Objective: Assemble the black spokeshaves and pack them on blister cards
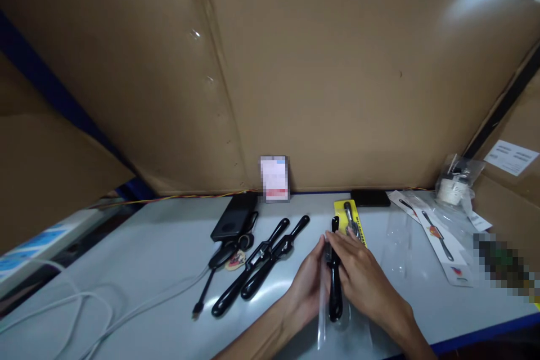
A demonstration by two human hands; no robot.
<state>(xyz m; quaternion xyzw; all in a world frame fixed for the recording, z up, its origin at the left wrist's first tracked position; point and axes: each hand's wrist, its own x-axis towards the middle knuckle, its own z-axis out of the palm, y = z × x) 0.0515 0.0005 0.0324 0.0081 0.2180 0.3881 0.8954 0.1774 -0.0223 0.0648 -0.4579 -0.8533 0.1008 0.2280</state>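
Observation:
Between my two hands stands a black spokeshave, its long handles pointing away from me and toward me. My left hand closes on its left side, thumb up near the middle of the tool. From the right, my right hand presses its fingers against the spokeshave's middle. A clear plastic cover hangs along the tool beside my left palm. Two more black spokeshaves, one on the left and one closer to my hands, lie side by side at an angle. Behind my right hand is a yellow packaging card with a tool on it.
A black box-shaped device with cables and a key fob lies left. At the back are a propped card and a black phone. Printed packaging and a bagged white roll lie right. Cardboard walls enclose the table.

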